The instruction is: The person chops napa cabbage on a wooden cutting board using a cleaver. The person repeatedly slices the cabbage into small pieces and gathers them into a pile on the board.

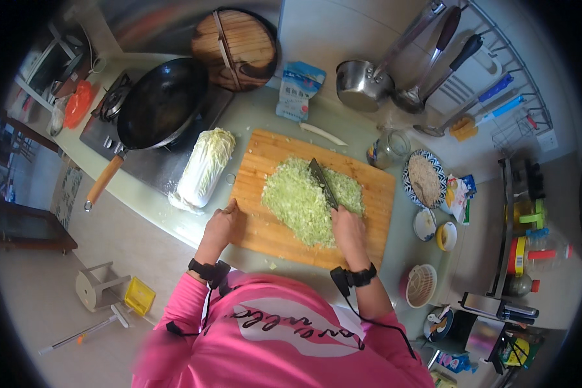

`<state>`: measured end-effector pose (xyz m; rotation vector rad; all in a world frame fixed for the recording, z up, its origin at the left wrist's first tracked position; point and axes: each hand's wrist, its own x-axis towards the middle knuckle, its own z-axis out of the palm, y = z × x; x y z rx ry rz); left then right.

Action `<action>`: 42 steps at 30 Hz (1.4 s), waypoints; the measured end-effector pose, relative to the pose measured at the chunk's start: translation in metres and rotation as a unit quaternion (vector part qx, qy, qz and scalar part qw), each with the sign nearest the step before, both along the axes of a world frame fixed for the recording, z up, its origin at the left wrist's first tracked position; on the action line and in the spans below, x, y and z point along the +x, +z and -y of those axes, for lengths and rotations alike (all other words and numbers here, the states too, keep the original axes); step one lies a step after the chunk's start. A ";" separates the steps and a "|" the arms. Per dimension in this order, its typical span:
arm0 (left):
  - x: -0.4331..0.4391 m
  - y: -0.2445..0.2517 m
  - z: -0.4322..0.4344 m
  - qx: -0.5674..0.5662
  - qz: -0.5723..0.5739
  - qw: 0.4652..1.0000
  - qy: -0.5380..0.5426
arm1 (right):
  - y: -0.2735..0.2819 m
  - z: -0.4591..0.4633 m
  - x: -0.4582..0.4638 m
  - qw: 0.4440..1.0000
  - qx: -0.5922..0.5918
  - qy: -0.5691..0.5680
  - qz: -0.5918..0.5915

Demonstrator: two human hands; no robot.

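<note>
My right hand (349,232) grips the handle of a kitchen knife (323,184), whose dark blade stands in a heap of finely chopped cabbage (293,199). The heap lies on a wooden cutting board (252,233). At the board's left edge is my left hand (222,224), its fingers touching the edge; how firmly they hold it cannot be told. A napa cabbage (206,169) lies left of the board. Beyond the board's far edge lies a pale stalk (323,134), perhaps a scallion piece.
A black wok (162,106) sits on the stove at left, a round wooden lid (235,51) behind it. A blue-white packet (300,89), a glass jar (395,144), a patterned bowl of ground food (424,178), small bowls (424,224) and a plastic basket (421,286) stand around. Utensils hang at upper right.
</note>
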<state>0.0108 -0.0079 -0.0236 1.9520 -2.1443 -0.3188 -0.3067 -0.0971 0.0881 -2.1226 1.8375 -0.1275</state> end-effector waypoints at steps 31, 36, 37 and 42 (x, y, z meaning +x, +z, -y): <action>0.001 -0.004 0.001 0.016 0.001 1.000 -0.001 | 0.004 -0.016 0.011 1.000 0.007 -0.004 0.027; 0.003 -0.005 -0.002 0.014 -0.004 1.000 0.004 | 0.002 -0.007 0.010 1.000 -0.001 -0.026 -0.012; 0.003 -0.007 -0.001 0.005 0.001 1.000 0.000 | 0.001 -0.006 0.010 1.000 -0.014 -0.007 0.006; 0.004 -0.012 -0.003 0.012 0.001 1.000 0.008 | 0.004 -0.005 0.006 0.999 -0.038 0.003 -0.003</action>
